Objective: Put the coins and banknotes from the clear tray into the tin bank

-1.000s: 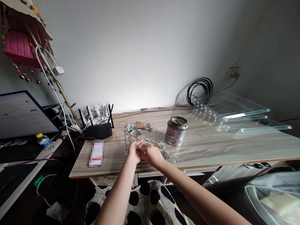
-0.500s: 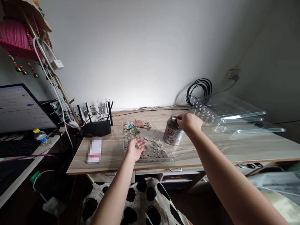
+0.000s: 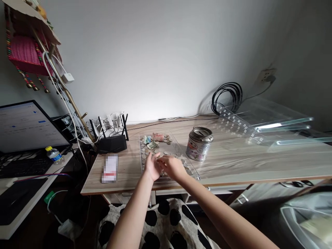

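My left hand (image 3: 153, 166) is palm up and cupped, low over a clear tray (image 3: 198, 177); the coin seen in its palm a moment before is now covered by my other hand. My right hand (image 3: 172, 166) reaches across with fingers pinched together at the left palm; what is between the fingertips is hidden. Coins (image 3: 143, 156) are scattered over the tray. Toward its back lie a rolled reddish banknote (image 3: 158, 137), a crumpled greenish banknote (image 3: 153, 145) and a folded blue one (image 3: 147, 139). Right of the tray stands a patterned tin coin bank (image 3: 198, 147) with a slot in its lid.
A black router (image 3: 112, 143) and a blurred-out phone-shaped item (image 3: 109, 168) are to the left. Clear acrylic panels (image 3: 280, 121) and a coiled black cable (image 3: 227, 98) occupy the right rear. A laptop (image 3: 31, 128) and small bottle (image 3: 54, 154) stand on the left desk.
My right hand has left the coin bank's lid and come left and down to my left palm. The view has shifted slightly. The tin remains beside the tray.
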A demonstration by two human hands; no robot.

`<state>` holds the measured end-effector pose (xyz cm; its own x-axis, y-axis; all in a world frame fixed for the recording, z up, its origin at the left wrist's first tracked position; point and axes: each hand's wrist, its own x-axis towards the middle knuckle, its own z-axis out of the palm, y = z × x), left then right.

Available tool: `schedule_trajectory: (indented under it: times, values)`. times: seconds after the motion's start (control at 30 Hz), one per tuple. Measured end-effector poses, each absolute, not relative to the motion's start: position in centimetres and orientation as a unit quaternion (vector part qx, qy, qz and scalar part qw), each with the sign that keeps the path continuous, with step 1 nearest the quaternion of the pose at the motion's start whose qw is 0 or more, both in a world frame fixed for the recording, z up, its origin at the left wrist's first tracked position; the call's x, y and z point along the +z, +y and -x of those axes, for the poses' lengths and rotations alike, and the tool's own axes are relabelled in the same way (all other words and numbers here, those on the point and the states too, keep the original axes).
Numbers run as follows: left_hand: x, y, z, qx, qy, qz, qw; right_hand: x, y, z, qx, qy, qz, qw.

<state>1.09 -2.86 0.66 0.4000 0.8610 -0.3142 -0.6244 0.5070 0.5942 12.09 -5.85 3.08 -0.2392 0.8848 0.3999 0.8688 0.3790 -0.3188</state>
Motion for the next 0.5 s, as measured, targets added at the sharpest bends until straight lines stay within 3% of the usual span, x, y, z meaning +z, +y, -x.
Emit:
schedule_trajectory:
  times: [0.13, 0.23, 0.5]
  values:
    - [0.6, -2.9, -1.2, 0.461, 0.312, -0.221, 0.801, 8.3, -4.1, -18.8, -0.076, -0.628, 0.696, 0.34]
    - [0.7, -2.9, -1.4, 0.468, 0.326, -0.241, 0.785, 11.4, -2.4, -24.1, -0.092, -0.561, 0.763, 0.307]
    - [0.7, -2.8, -1.5, 0.474, 0.332, -0.261, 0.773, 11.4, 0.6, -26.3, -0.033, -0.577, 0.769, 0.271]
